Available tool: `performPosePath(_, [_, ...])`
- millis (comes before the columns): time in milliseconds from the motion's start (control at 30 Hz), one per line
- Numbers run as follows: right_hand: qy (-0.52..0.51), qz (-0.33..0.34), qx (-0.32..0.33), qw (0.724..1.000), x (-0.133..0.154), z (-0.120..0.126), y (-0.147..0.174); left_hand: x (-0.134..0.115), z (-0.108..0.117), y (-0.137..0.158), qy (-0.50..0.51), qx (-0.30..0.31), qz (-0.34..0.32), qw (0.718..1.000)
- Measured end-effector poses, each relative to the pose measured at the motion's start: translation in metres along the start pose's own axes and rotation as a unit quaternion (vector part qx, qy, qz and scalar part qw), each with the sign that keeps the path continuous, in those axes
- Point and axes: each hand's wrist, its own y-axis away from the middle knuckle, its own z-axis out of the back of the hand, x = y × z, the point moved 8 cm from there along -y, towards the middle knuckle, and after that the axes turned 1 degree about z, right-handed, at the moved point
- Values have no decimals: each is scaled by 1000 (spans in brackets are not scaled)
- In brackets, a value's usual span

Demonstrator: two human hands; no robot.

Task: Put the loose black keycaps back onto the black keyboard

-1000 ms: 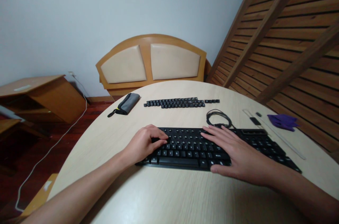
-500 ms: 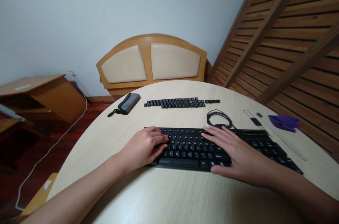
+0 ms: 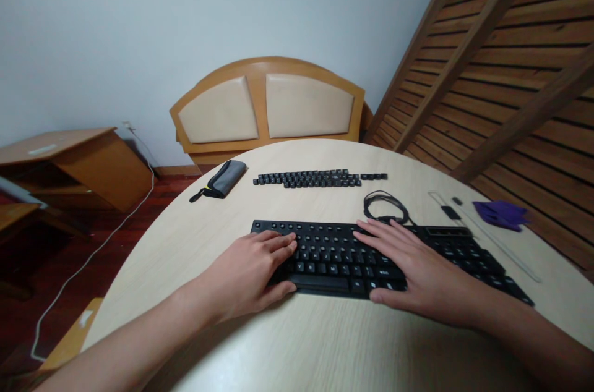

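A black keyboard [image 3: 325, 251] lies flat near the front of the round table, with some keycaps gone from its right end. My left hand [image 3: 253, 268] rests over its left end, fingers stretched across the keys and thumb apart at the front edge. On the right part of the keyboard lies my right hand [image 3: 408, 268], fingers spread and thumb near the front edge. Both hands hide the keys beneath them. Loose black keycaps [image 3: 310, 178] stand in rows behind the keyboard. The coiled black cable [image 3: 387, 205] sits just beyond my right fingertips.
A grey zip pouch [image 3: 225, 178] lies at the back left of the table [image 3: 278, 349]. To the right are a keycap puller with wire loops [image 3: 450, 213], a thin white stick [image 3: 510, 256] and a purple cloth [image 3: 501, 214]. A wooden chair back [image 3: 260, 101] stands behind.
My left hand has opened out: its fingers straightened and its thumb moved down towards the keyboard's front edge. My right hand stays in place. The view has shifted very slightly.
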Motion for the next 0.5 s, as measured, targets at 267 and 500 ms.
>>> performPosePath(267, [-2,2,-5,1000,1,1,1,-2,0,-1,0,-4,7,1000])
performPosePath(500, [-11,5,-8,1000,2,2,1,-1,-4,0,9,-6,11,1000])
